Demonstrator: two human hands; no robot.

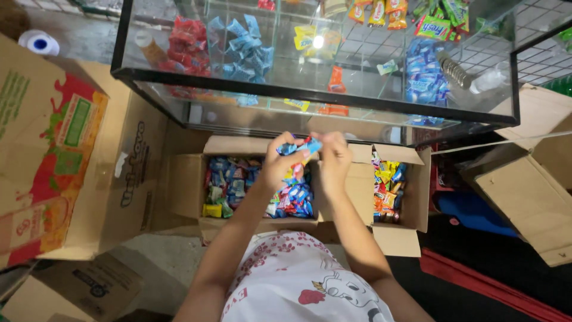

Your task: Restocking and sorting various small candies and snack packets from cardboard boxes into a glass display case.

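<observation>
I hold a small bunch of wrapped sweets [300, 146], blue and red, between both my hands, above the open cardboard box [189, 179] on the floor and just in front of the glass display case [310, 98]. My left hand [279, 162] has its fingers [285, 143] closed on the near end of the bunch; my right hand [333, 156] pinches the other end, its fingers curled so that their tips are hidden behind the wrappers. How many sweets I hold I cannot make out, for they overlap and my knuckles cover part of them.

The box beneath is full of mixed packets, partly hidden by my forearms. A second box [411, 197] to the right holds yellow and orange packets; its near flap covers the bottom row. Inside the case lie red packets [187, 39] and blue packets [241, 48], blurred by reflections on the glass; the hanging packs at the top are cut off by the frame. A large flattened carton [53, 149] lies to the left, its far edge out of view.
</observation>
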